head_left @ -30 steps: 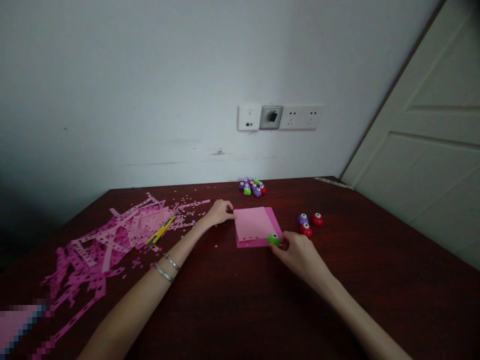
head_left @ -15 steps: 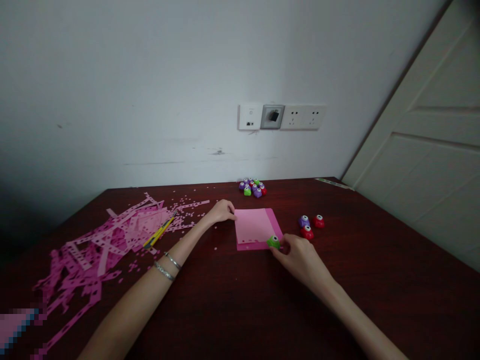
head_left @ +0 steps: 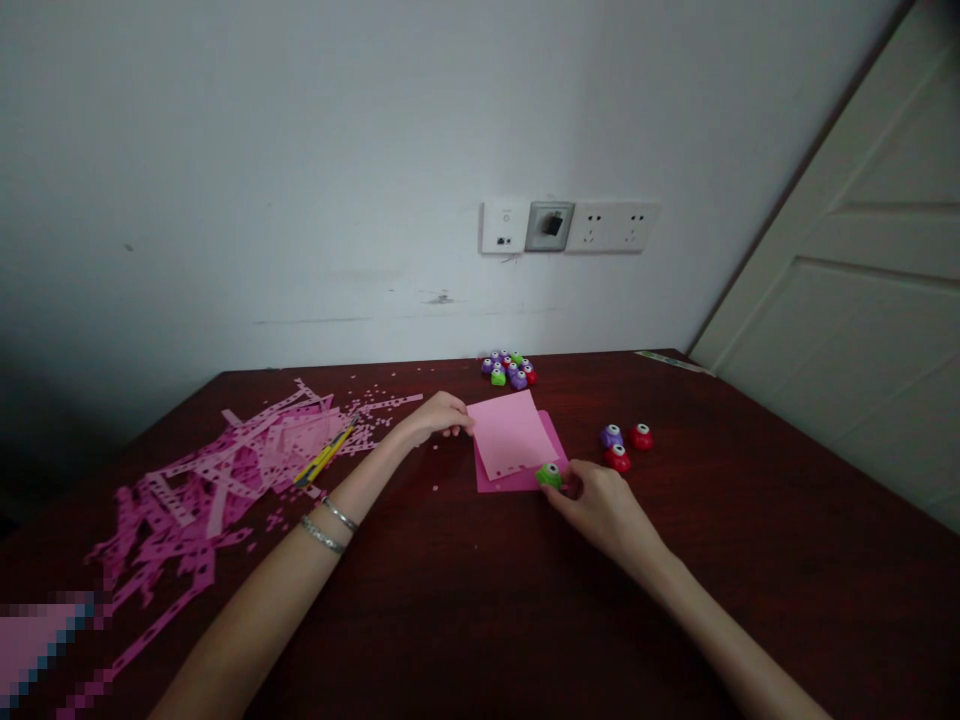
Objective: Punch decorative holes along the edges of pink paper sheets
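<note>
The light pink sheet [head_left: 514, 430] lies mid-frame, a little below center, turned askew on a darker pink sheet [head_left: 510, 484], with a row of small cut-outs along its lower edge. The green punch [head_left: 549, 475] sits at its lower right corner. To do this well, I'd judge, the paper's edge should sit straight and fully in the punch's slot, the left side steadying the sheet so it neither buckles nor twists, and the squeeze should come square and even, the spacing matched to the existing cut-outs.

The left hand [head_left: 444, 413] has its fingers nearly closed, pinching the sheet at its upper left corner. The right hand [head_left: 604, 498] curls its thumb and fingers around the green punch, gripping it; whether the punch is pressed down cannot be told.
</note>
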The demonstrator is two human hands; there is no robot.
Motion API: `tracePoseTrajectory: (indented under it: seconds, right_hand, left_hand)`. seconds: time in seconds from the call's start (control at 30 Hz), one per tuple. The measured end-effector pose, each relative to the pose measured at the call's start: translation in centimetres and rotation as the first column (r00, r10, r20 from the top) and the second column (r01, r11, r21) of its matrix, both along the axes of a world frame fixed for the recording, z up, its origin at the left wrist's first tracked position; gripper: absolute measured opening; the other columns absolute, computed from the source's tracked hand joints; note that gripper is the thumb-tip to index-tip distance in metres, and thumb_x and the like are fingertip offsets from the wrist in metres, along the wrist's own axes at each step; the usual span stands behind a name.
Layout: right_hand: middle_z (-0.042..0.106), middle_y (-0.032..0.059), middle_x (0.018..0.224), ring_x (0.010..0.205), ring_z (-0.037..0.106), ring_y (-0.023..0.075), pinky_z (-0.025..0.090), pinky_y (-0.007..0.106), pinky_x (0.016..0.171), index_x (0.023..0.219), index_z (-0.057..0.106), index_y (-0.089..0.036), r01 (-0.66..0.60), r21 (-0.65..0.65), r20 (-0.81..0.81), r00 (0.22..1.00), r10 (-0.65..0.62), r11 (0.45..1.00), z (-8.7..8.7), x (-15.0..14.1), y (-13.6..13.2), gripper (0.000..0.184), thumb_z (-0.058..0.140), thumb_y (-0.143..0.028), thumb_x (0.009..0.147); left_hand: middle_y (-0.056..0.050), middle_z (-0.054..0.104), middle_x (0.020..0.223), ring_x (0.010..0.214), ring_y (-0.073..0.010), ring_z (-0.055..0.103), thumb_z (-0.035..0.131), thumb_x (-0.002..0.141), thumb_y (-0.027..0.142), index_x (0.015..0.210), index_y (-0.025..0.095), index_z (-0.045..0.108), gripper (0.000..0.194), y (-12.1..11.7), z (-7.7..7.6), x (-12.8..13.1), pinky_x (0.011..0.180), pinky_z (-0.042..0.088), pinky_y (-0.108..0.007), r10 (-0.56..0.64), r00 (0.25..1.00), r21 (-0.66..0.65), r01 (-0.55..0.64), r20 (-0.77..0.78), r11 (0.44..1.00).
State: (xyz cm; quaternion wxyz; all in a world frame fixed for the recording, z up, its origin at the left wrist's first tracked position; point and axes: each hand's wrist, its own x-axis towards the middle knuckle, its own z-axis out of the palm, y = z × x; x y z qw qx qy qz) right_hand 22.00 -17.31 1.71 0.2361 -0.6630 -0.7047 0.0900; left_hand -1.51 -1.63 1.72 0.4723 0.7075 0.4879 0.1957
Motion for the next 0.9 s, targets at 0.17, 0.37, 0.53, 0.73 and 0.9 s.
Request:
tracePoseTrajectory:
  seconds: [0.17,0.37,0.53,0.73,0.9]
  right_hand:
    - [0.06,0.004,0.062,0.055,0.056,0.0162,0.036,0.026,0.053,0.062,0.053,-0.019,0.005,-0.005,-0.003,1.0,-0.006,1.0,0.0,0.0,0.0,0.021,0.053,-0.035,0.075]
    - [0.059,0.0029,0.061,0.053,0.054,0.0155,0.034,0.025,0.051,0.061,0.053,-0.019,0.001,-0.001,-0.003,1.0,-0.001,1.0,-0.3,0.0,0.2,0.021,0.053,-0.035,0.074]
    - [0.059,0.0028,0.062,0.054,0.054,0.0156,0.034,0.025,0.051,0.062,0.052,-0.019,0.003,0.006,0.003,1.0,-0.003,1.0,-0.4,0.0,0.1,0.021,0.053,-0.035,0.075]
    - [0.06,0.0038,0.064,0.056,0.056,0.0162,0.035,0.026,0.052,0.064,0.055,-0.018,0.001,0.007,-0.005,1.0,-0.001,1.0,-0.7,-0.1,0.1,0.02,0.054,-0.036,0.075]
    - [0.062,0.0056,0.068,0.056,0.057,0.0171,0.036,0.026,0.052,0.065,0.055,-0.018,0.015,-0.006,0.025,1.0,-0.014,1.0,-0.6,-0.3,0.0,0.022,0.054,-0.038,0.076]
  left_hand:
    - [-0.005,0.067,0.069,0.045,-0.0062,0.047,0.062,0.064,0.027,0.065,0.013,0.064,0.014,-0.2,-0.2,-0.5,0.039,0.029,-0.018,0.029,0.999,-0.018,-0.03,-0.023,0.999]
    - [0.002,0.053,0.045,0.042,-0.0057,0.043,0.065,0.063,0.024,0.061,0.014,0.065,0.011,-0.6,-0.1,-0.1,0.037,0.027,-0.017,0.108,0.994,0.003,-0.108,-0.02,0.994]
    - [0.001,0.054,0.047,0.044,-0.0055,0.043,0.065,0.062,0.019,0.058,0.013,0.065,0.007,-0.5,-0.3,0.3,0.038,0.03,-0.017,0.158,0.985,-0.046,-0.155,0.069,0.987]
    - [-0.001,0.059,0.054,0.048,-0.0056,0.046,0.069,0.059,0.02,0.06,0.012,0.066,0.009,-0.5,-0.3,0.5,0.039,0.034,-0.016,0.157,0.981,-0.165,-0.136,0.117,0.977]
    - [-0.004,0.063,0.063,0.051,-0.0053,0.048,0.07,0.058,0.019,0.062,0.01,0.066,0.01,-0.8,0.1,0.6,0.04,0.035,-0.015,0.162,0.978,-0.206,-0.132,0.131,0.97]
